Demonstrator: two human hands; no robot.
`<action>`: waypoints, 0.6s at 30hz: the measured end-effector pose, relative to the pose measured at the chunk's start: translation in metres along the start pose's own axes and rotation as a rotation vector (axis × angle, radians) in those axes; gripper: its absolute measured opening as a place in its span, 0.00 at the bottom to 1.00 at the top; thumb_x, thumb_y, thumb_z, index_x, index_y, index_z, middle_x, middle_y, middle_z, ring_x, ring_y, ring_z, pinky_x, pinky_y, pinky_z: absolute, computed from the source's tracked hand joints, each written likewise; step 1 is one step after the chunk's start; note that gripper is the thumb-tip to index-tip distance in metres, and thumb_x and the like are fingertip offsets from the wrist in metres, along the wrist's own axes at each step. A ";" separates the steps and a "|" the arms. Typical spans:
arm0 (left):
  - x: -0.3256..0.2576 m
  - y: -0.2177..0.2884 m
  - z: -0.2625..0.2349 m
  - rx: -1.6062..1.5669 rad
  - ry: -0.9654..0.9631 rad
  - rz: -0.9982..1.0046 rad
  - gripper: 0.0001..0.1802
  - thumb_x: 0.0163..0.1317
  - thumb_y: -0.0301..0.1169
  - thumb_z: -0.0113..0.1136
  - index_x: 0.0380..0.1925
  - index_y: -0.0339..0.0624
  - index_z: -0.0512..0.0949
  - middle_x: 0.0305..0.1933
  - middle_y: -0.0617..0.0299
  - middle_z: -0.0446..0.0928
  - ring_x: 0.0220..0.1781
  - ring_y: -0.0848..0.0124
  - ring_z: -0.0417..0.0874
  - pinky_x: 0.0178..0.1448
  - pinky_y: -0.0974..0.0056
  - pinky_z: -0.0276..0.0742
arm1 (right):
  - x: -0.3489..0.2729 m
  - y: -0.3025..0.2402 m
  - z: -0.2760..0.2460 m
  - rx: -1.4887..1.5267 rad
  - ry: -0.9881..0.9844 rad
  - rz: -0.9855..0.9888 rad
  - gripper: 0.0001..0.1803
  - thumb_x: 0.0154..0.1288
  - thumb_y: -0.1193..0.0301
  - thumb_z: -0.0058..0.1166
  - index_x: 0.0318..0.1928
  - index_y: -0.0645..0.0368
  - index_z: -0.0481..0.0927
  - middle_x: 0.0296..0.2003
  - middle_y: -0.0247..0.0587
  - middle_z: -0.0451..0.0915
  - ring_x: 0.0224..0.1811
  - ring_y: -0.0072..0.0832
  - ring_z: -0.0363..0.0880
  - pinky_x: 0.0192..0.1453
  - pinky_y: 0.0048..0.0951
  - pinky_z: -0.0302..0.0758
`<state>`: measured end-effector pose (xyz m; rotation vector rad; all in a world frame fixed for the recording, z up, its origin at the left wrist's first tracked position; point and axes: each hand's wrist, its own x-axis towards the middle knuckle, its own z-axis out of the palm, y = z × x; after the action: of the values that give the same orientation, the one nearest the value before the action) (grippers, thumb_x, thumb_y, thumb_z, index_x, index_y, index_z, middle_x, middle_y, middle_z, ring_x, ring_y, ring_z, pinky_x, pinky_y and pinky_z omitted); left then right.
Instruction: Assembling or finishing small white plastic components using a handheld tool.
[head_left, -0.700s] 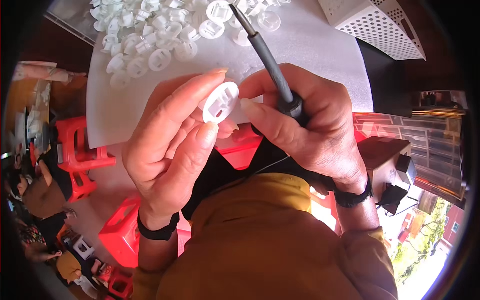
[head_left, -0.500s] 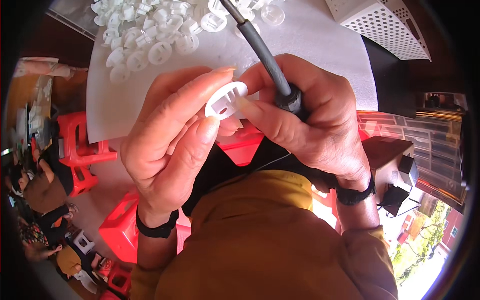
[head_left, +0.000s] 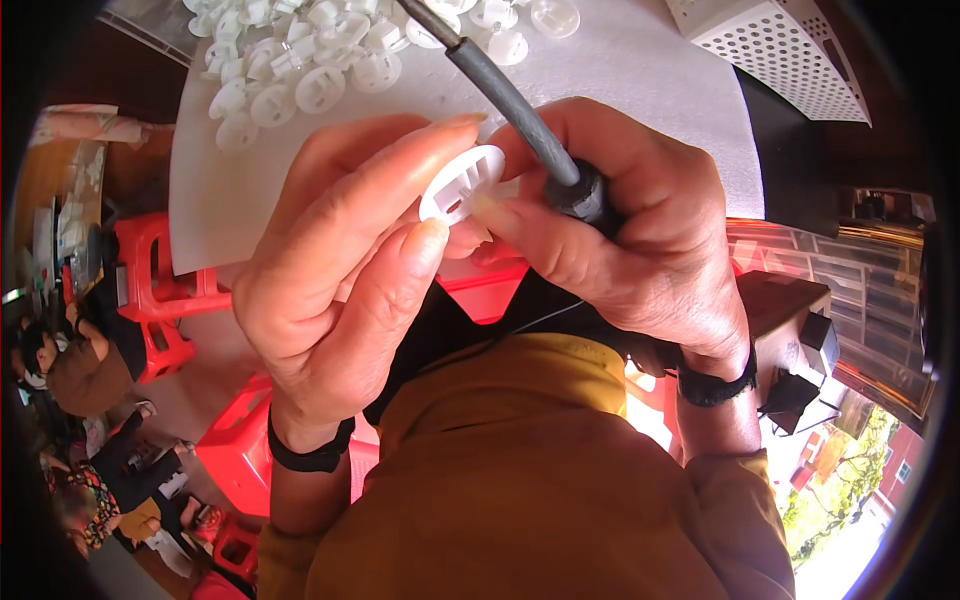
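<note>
Item: white disc (head_left: 462, 180), one, round, seemingly plastic, with slots and raised ribs on the face turned upward and a small opening near its lower edge.
Handling, as judged: light, and stiff enough to keep its shape under a fingertip pinch; the smooth rim perhaps a little slippery; the thin ribs the likeliest part to bend or snap. Best hold: opposite points of the rim, clear of the ribs.
Position: raised and tilted, between the two hands, nearer the left; beyond the lap.

Left hand (head_left: 335, 255): narrow pinch on the disc, index finger along the upper rim, thumb at the lower rim; remaining fingers curled behind, partly hidden.

Right hand (head_left: 640, 230): closed around a tool, thumb tip at the disc's right side; whether it presses on the disc or only overlaps it in view, cannot tell.

Tool: grey rod tool (head_left: 515, 110), one, with a black collar at the grip and a thin metal shank aimed up and left, away from the disc; its far end runs to the upper edge of view.

Beyond the hands: pile of white pieces (head_left: 300, 60), many, similar in kind, loosely heaped on a white sheet (head_left: 660, 120). Upper right: perforated white box (head_left: 780, 55), one.

Lower left: red stool (head_left: 235, 455), well apart from the disc.
</note>
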<state>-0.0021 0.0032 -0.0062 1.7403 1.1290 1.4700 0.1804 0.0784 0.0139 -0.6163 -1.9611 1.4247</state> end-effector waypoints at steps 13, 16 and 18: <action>0.001 0.003 -0.001 0.006 0.028 -0.016 0.17 0.65 0.22 0.52 0.52 0.26 0.74 0.52 0.48 0.73 0.38 0.71 0.81 0.41 0.70 0.79 | 0.000 -0.009 0.005 -0.116 0.052 0.140 0.11 0.60 0.77 0.62 0.43 0.64 0.78 0.27 0.27 0.77 0.26 0.10 0.68 0.30 0.14 0.65; -0.002 0.002 -0.006 0.043 0.019 -0.001 0.17 0.64 0.21 0.52 0.53 0.25 0.73 0.53 0.47 0.73 0.37 0.71 0.81 0.42 0.70 0.78 | 0.005 0.000 0.005 -0.154 0.004 0.081 0.09 0.61 0.76 0.62 0.40 0.64 0.78 0.24 0.26 0.76 0.25 0.11 0.67 0.29 0.15 0.65; -0.005 0.006 -0.009 0.043 0.025 -0.022 0.19 0.63 0.19 0.50 0.54 0.23 0.72 0.53 0.48 0.73 0.36 0.72 0.80 0.42 0.69 0.77 | 0.009 -0.003 0.008 -0.182 -0.019 0.046 0.08 0.60 0.75 0.62 0.38 0.65 0.78 0.23 0.27 0.75 0.25 0.12 0.67 0.29 0.16 0.66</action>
<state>-0.0098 -0.0044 -0.0013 1.7377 1.1972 1.4675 0.1685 0.0782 0.0171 -0.7356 -2.1202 1.2919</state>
